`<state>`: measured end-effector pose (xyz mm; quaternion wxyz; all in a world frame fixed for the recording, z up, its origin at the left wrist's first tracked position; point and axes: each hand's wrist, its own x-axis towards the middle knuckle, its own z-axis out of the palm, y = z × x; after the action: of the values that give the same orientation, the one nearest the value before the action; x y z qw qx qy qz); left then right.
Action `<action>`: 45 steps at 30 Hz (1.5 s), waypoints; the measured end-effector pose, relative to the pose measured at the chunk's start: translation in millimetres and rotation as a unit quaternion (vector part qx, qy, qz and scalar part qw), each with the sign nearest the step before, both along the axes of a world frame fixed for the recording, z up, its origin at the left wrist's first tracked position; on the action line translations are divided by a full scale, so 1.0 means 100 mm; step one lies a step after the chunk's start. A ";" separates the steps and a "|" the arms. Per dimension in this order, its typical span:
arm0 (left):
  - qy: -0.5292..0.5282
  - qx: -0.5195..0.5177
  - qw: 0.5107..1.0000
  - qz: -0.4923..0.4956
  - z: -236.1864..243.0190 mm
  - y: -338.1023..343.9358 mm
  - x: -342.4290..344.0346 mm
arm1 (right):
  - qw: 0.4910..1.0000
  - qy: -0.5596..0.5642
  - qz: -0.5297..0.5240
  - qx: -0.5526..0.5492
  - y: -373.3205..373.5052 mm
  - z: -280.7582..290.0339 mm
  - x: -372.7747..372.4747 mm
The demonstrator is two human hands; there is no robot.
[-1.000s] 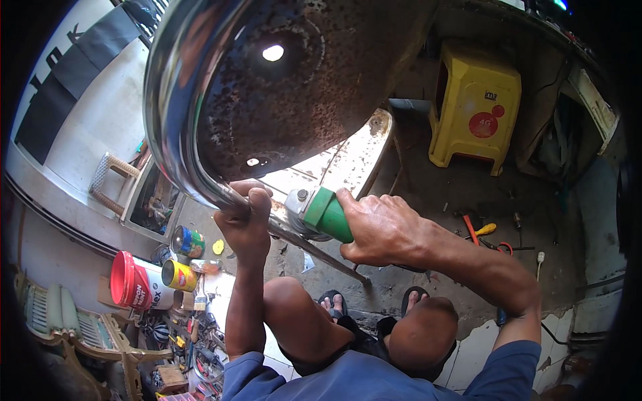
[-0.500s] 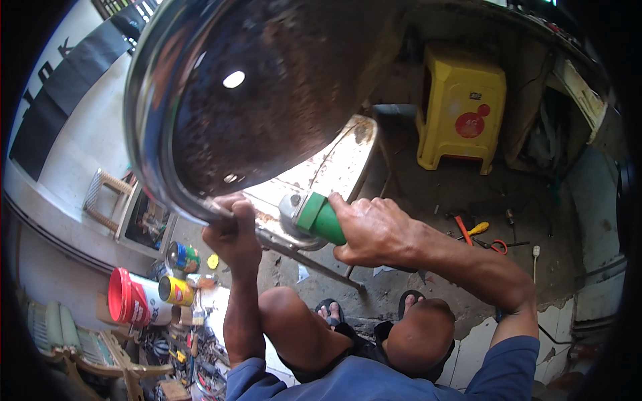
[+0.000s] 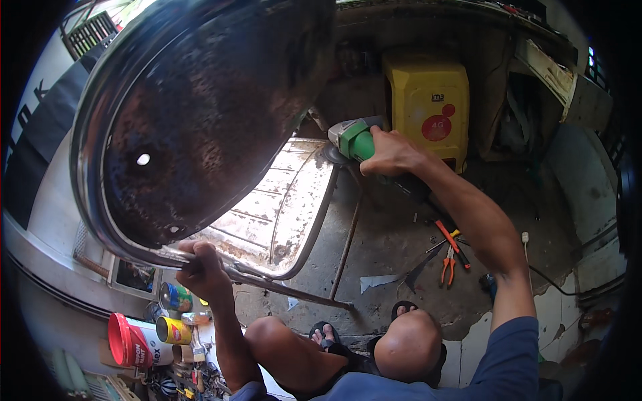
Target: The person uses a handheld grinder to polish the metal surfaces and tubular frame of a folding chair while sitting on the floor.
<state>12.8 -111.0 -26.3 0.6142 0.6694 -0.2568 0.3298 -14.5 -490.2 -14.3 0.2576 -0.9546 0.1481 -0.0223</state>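
My left hand (image 3: 204, 274) is wrapped round the chrome tube (image 3: 155, 255) at the lower edge of a dark, rusty metal backrest (image 3: 214, 127) with small holes. My right hand (image 3: 384, 150) grips a green angle grinder (image 3: 354, 138). The grinder's disc sits beside the right edge of a pale, rust-spotted metal seat (image 3: 261, 214) below the backrest; whether it touches is hard to tell. Tubular legs (image 3: 344, 257) extend from the chair down to the floor.
A yellow plastic stool (image 3: 421, 93) stands behind the grinder. Pliers (image 3: 449, 264) and other hand tools lie on the concrete floor. At lower left are a red-rimmed bucket (image 3: 127, 337), cans (image 3: 174, 329) and scattered tools. Worn metal cabinets (image 3: 582, 194) line the right side.
My right hand and the grinder have moved up and away from my left hand, toward the seat's far edge. The backrest and my left hand appear further left, and more of the seat shows.
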 end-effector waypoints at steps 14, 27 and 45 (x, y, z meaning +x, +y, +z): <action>-0.014 -0.015 0.999 0.041 0.04 -0.06 0.01 | 0.925 -0.171 -0.051 0.335 -0.20 -1.57 -0.20; -0.040 -0.036 0.997 0.059 0.06 -0.13 -0.09 | 0.953 -0.139 -0.078 0.258 -0.07 -1.19 -0.18; -0.042 -0.029 0.998 0.048 0.08 0.00 -0.07 | 0.961 -0.170 0.099 0.193 0.64 -1.24 -0.93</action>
<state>6.3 -111.2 -18.4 0.6057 0.6484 -0.2401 0.3938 -107.4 -425.9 -138.8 0.4596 -0.8786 0.0088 -0.1295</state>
